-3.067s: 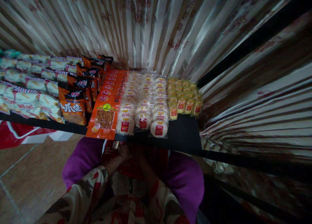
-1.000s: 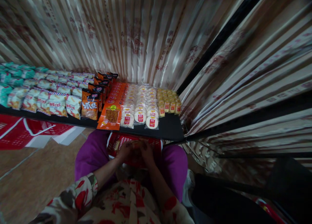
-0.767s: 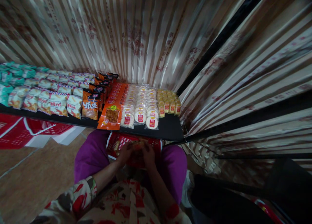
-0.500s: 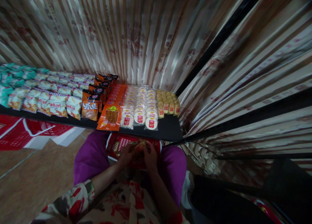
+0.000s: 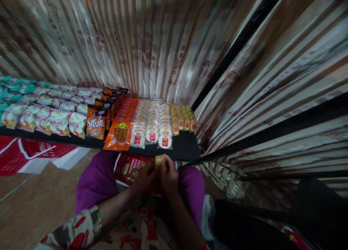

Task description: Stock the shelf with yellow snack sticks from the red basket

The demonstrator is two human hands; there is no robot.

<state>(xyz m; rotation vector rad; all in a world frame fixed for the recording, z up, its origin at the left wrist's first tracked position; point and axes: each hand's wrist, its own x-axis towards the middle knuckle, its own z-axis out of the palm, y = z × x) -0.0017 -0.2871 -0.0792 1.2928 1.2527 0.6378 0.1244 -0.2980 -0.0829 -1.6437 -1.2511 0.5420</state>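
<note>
My right hand (image 5: 169, 174) pinches a small yellow wrapped snack packet (image 5: 159, 159) by its right side, just in front of the shelf edge. My left hand (image 5: 146, 175) is close beside it over the red basket (image 5: 135, 160), its fingers curled together; whether anything is in them is too dim to see. Between my knees, the basket holds several small yellowish packets (image 5: 127, 168), partly hidden by my hands. Similar yellow packets (image 5: 183, 118) stand in short rows at the right end of the black shelf (image 5: 186, 146).
Left of the yellow packets lie clear-wrapped round white crackers (image 5: 151, 133), an orange bag of sticks (image 5: 119, 135), dark orange bags (image 5: 95, 123), white snack bags (image 5: 59, 122) and teal bags (image 5: 12, 86). A striped curtain (image 5: 152, 36) hangs behind. Another red basket (image 5: 35, 154) sits below left.
The packet has come up and forward in my right hand. My left hand has drawn slightly apart from it. The view has shifted a little to the right.
</note>
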